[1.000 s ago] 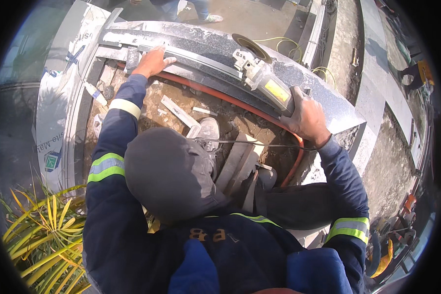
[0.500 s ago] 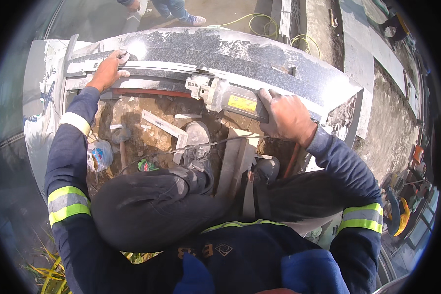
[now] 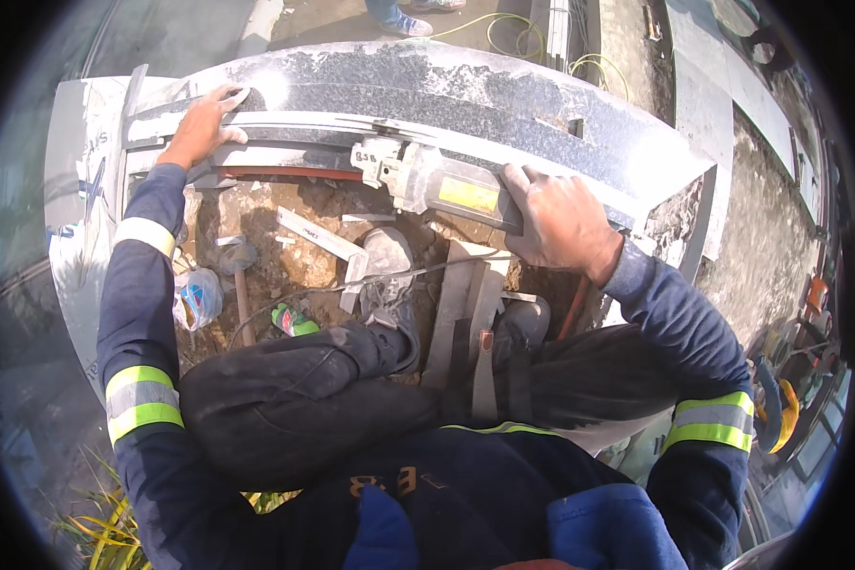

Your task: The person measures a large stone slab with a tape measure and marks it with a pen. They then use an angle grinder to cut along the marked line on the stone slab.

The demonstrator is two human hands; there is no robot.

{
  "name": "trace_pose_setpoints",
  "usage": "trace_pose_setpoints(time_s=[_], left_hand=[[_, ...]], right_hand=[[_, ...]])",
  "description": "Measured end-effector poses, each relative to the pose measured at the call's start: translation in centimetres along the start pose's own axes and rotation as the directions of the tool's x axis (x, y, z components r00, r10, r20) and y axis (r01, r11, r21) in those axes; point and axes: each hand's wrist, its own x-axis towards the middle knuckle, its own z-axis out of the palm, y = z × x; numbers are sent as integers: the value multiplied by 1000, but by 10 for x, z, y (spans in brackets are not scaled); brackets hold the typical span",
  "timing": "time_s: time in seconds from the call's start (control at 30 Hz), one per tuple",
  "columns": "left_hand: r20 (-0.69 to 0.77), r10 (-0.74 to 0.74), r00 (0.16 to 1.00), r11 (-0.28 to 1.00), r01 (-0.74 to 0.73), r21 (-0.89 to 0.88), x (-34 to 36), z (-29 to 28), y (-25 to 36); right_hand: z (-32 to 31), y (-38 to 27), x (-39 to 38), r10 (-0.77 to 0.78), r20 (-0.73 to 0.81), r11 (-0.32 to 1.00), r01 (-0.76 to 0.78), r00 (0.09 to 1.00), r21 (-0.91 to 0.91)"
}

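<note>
An angle grinder [image 3: 456, 190], grey with a yellow label and a pale, dusty head, lies against the front of a dark speckled stone slab [image 3: 351, 90]. My right hand [image 3: 565, 218] is closed round its rear body. Along the slab runs a long, pale straightedge [image 3: 285, 122], with the grinder's disc side close against it. My left hand [image 3: 204, 128] grips the straightedge near its left end, fingers over the top and thumb below. The grinder's head hides most of the disc. A dark cord [image 3: 370, 282] crosses below, over the dirt.
Between my legs and the slab lie white stone offcuts [image 3: 323, 236], a hammer [image 3: 240, 285], a plastic bag [image 3: 199, 299] and a green bottle [image 3: 294, 321]. Another person's shoe [image 3: 408, 26] and a yellow-green hose [image 3: 518, 43] are beyond the slab. Tools [image 3: 784, 413] lie at right.
The grinder and my right hand have shifted slightly left along the straightedge. My left hand stays at its left end. Beyond the slab, the other person's feet have moved right.
</note>
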Motion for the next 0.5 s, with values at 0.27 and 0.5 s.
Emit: trace_pose_setpoints(time_s=[0.27,0.5], left_hand=[[-16,15,1000,999,-15,37,-6,4,-8],[-4,12,1000,997,-11,72,-5,3,-5]], right_hand=[[7,-1,-4,-45,-90,998,40,995,-47],[3,-1,-1,5,18,1000,-5,1000,-8]])
